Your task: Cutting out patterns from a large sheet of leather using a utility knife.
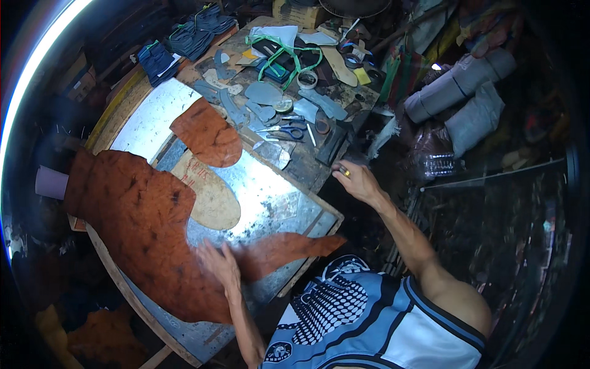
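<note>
A large reddish-brown leather hide [132, 215] with dark mottling lies across the left of a metal-topped work table [264, 190]. My left hand [220, 265] rests on or just over its near part, fingers apart and slightly blurred. A narrow strip of the hide runs right from there to the table's edge. My right hand [359, 181] is off the table's right side, fingers closed around something small and dark that I cannot make out. A beige rounded template [212, 197] with red writing lies beside the hide, below a separate rounded brown leather piece [209, 135].
Blue-handled scissors [289, 131], grey-blue cut pieces [263, 93] and tape rolls [306, 79] crowd the table's far part. Folded dark blue bundles [158, 63] sit at the far left. A grey roll [461, 86] and a stuffed sack [474, 117] stand at right.
</note>
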Available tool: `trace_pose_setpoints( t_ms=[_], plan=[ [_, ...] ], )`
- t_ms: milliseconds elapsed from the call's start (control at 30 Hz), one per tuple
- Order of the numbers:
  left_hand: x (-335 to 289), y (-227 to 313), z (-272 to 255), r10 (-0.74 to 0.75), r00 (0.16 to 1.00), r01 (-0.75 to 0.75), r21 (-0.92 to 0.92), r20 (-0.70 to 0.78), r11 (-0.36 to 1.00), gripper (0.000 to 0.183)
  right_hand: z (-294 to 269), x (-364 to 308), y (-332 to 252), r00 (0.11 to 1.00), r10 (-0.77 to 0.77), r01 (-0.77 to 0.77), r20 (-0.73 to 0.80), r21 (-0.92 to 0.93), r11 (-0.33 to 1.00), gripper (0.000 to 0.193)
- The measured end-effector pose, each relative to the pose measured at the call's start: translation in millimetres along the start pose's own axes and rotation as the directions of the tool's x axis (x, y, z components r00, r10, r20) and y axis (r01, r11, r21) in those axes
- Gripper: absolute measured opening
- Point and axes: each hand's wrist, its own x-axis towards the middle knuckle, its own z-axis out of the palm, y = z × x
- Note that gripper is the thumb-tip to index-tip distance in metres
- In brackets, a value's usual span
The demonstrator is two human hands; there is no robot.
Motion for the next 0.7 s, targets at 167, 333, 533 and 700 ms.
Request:
trace_pose_setpoints(
  t_ms=[167,333,533,700],
  plan=[
    [91,106,71,0.234,0.972,-0.235,-0.011,-0.021,0.972,0.065,-21,156,21,0.976,-0.208,0.215,0.063,-0.159,0.963,0.028],
    [132,151,123,0.192,0.981,-0.192,0.072,0.003,0.979,0.064,-35,339,65,0.981,-0.192,0.186,-0.004,-0.231,0.955,0.036],
    [133,170,127,0.1,0.995,-0.101,0.159,0.013,0.982,0.07,-12,498,80,0.974,-0.215,0.221,0.069,-0.489,0.844,0.062],
    [134,174,126,0.079,0.997,-0.08,0.158,0.011,0.984,0.076,17,575,73,0.963,-0.119,0.232,0.242,-0.517,0.824,0.067]
  ],
)
